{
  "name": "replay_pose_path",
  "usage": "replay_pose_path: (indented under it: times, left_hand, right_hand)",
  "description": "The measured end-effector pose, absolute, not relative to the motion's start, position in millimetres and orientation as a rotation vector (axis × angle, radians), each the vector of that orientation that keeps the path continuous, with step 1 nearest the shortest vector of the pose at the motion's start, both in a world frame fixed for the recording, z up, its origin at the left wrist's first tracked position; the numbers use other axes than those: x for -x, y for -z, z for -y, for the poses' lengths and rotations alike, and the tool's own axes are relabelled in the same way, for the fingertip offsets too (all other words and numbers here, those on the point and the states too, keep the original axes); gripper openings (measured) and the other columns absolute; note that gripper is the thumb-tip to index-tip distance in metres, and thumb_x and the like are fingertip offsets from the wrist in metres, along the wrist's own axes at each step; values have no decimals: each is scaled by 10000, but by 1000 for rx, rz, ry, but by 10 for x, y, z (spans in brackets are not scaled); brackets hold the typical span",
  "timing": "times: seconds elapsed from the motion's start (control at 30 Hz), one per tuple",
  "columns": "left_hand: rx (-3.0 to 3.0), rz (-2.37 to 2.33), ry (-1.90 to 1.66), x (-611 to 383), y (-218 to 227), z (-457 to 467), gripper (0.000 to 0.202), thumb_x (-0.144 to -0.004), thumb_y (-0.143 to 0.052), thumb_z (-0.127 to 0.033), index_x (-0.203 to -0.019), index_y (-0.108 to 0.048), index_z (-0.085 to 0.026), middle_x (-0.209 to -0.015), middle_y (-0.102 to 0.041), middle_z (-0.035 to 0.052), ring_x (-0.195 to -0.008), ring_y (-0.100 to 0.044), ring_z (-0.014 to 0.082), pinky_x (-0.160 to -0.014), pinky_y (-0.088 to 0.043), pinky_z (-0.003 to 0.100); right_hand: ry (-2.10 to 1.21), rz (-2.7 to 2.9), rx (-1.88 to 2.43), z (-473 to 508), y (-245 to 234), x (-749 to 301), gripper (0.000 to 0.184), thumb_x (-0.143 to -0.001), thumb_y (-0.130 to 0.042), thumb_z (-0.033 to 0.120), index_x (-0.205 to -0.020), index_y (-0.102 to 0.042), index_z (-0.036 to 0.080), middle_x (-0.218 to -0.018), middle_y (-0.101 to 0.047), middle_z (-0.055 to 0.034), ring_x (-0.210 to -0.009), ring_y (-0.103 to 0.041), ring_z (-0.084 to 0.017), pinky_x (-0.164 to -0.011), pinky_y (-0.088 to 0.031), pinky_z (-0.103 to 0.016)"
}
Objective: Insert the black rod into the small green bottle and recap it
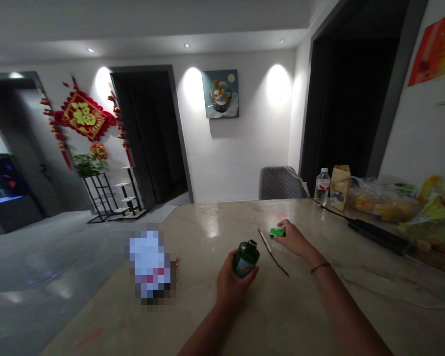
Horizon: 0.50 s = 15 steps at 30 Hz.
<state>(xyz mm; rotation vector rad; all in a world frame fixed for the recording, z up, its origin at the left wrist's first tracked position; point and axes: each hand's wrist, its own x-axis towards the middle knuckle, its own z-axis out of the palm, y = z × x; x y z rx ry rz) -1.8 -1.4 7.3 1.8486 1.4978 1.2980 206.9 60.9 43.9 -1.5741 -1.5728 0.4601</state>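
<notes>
My left hand (pixel 233 282) is wrapped round a dark green bottle (pixel 246 259) with a pale label. The bottle is tilted a little, just above or on the table, and its narrow mouth is uncovered. Off to the right, my right hand (pixel 289 238) pinches a small bright green cap-like piece (pixel 278 232) between thumb and fingers, apart from the bottle. Between the hands a thin black cord (pixel 280 267) with a whitish section lies on the table. Whether the bottle holds anything cannot be seen.
On the glossy stone-patterned table (pixel 193 306), a blurred-out pale blue item (pixel 148 259) lies left. A water bottle (pixel 322 187), paper bag (pixel 340 188), plastic food bags (pixel 381 200) and black power strip (pixel 378 236) are at right. A grey chair (pixel 282 183) stands behind.
</notes>
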Motion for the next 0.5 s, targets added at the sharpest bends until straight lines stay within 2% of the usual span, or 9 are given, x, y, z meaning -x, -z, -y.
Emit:
replay_pose_path:
  times: [0.1,0.23,0.37,0.5]
  left_hand:
    - [-1838,-1502,-1295,21,-69,5,542,-612,-641,-447,-1079,-498,-212,-966,-636,37,-864,-594,189,-761,-453,303]
    - [-1829,-1498,-1318,26,-54,-13,550,-604,-635,-465,-1073,-507,-208,-971,-637,47,-867,-597,198,-765,-455,315]
    - [-1822,-1498,-1328,33,-36,-23,557,-600,-638,-472,-1072,-507,-206,-965,-639,49,-865,-598,200,-766,-457,317]
    - [-1811,-1504,-1330,36,-27,-23,558,-602,-639,-473,-1076,-508,-209,-957,-642,49,-862,-600,202,-761,-459,314]
  right_hand:
    - [-343,1665,1797,-657,-306,-2184,402,-705,-537,180,-1098,-484,108,-1030,-529,-140,-915,-533,-202,-829,-403,-328]
    - [-353,1749,1866,-687,-195,-2248,250,-732,-500,207,-948,-584,112,-927,-583,-118,-1002,-490,-234,-875,-362,-300]
    - [-347,1605,1907,-725,-63,-2300,331,-721,-500,255,-1002,-539,83,-987,-563,-149,-925,-530,-215,-780,-402,-259]
    - [-255,1552,1894,-768,48,-2385,323,-649,-531,215,-939,-517,73,-907,-575,-135,-808,-551,-197,-685,-407,-248]
